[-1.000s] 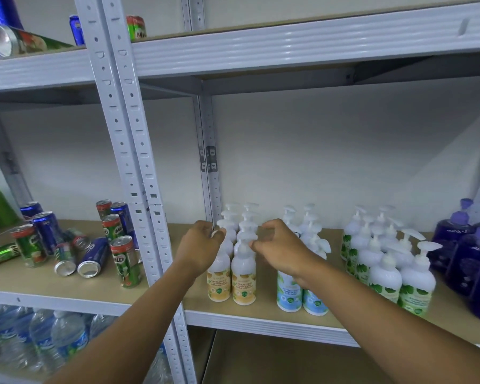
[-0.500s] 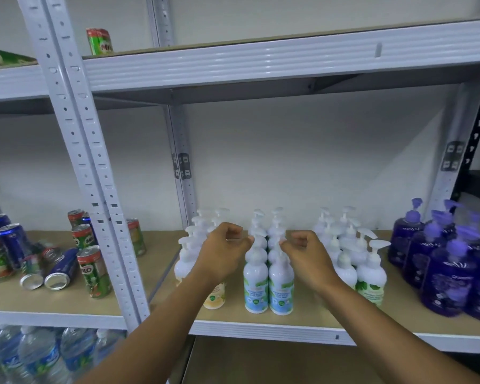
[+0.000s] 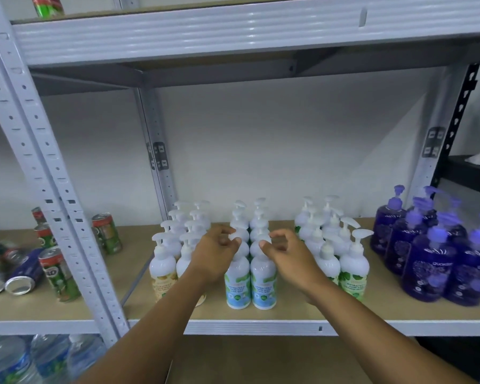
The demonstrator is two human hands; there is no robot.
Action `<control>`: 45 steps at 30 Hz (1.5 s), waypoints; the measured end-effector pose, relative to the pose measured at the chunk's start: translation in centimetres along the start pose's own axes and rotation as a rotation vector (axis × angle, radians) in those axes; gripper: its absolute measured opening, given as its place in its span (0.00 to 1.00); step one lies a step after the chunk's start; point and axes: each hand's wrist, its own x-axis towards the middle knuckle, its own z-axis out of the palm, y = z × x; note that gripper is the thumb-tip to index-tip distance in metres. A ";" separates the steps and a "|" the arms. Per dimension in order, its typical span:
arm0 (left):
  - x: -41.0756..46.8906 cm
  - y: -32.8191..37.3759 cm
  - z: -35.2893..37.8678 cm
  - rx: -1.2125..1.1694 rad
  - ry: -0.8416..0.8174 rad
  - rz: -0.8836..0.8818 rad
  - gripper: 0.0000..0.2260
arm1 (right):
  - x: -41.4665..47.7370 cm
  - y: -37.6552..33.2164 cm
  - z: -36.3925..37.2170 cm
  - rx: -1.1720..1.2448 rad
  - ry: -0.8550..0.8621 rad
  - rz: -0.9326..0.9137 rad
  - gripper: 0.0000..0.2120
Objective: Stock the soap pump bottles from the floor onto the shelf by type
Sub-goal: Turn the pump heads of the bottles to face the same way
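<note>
**Both hands at the cool-mint hand-wash bottles (image 3: 237, 286)**

The mint bottles stand in two rows, front to back, on the tan shelf board (image 3: 288, 313), with a white wall (image 3: 261, 148) behind them. Your left hand (image 3: 214, 253) has its fingers (image 3: 225, 234) pinched on the front-left pump head. Your right hand (image 3: 291, 253) curls its fingers (image 3: 283, 235) at the front-right pump; whether it grips cannot be told.

Left of the mint rows stand yellow-label pump bottles (image 3: 162, 273), then a grey upright (image 3: 53, 176) and drink cans (image 3: 58, 275), some toppled. To the right stand green-label bottles (image 3: 354, 270), then purple pump bottles (image 3: 424, 261) and a black rack (image 3: 463, 101). Above runs a grey upper shelf (image 3: 233, 31), and water bottles (image 3: 47, 358) sit below-left.
</note>
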 end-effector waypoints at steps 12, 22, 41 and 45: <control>0.3 -0.5 -0.5 -0.138 -0.175 -0.020 0.11 | 2.1 -0.1 -1.2 0.118 -0.134 0.137 0.05; 0.1 -0.4 -0.5 -0.172 -0.183 -0.040 0.13 | 3.0 -0.1 -1.7 0.165 -0.197 0.200 0.07; 5.0 0.4 -0.5 -0.226 -0.147 -0.165 0.23 | 8.1 0.4 -1.8 0.268 -0.131 0.275 0.15; 5.5 0.2 0.2 -0.234 -0.244 -0.222 0.26 | 8.8 0.0 -1.6 0.241 -0.204 0.312 0.17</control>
